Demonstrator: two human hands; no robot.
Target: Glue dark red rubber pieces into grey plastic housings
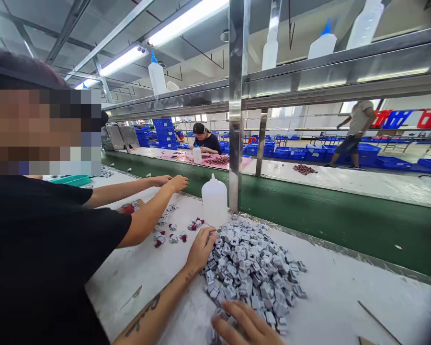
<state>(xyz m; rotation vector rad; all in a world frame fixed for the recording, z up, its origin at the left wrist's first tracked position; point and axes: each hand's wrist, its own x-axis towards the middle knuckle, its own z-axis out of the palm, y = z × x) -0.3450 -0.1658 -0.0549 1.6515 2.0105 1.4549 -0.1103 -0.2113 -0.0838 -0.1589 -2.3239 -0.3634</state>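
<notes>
Right hand (246,323) nearest, bottom of view, over the near edge of the part pile; fingers apart and slightly bent, underside hidden, can't tell if it has hold of a part. Co-worker (46,249) in black T-shirt fills the left side, both arms stretched forward toward the belt edge; can't tell what those hands hold. White-topped worktable (337,292), surface scuffed. Green conveyor belt (309,218) runs along its far side. Pile of small grey blocky parts (251,263) heaped on the table in front of the person, many with square openings. Left hand (201,247) at the pile's left edge, fingers partly curled; grip hidden, can't tell if anything is held. Translucent white squeeze bottle (214,199) upright just behind the pile, next to a steel post (236,120). Thin rod (379,322) lies lower right. Grey-and-dark-red pieces (160,238) scattered left of the pile.
</notes>
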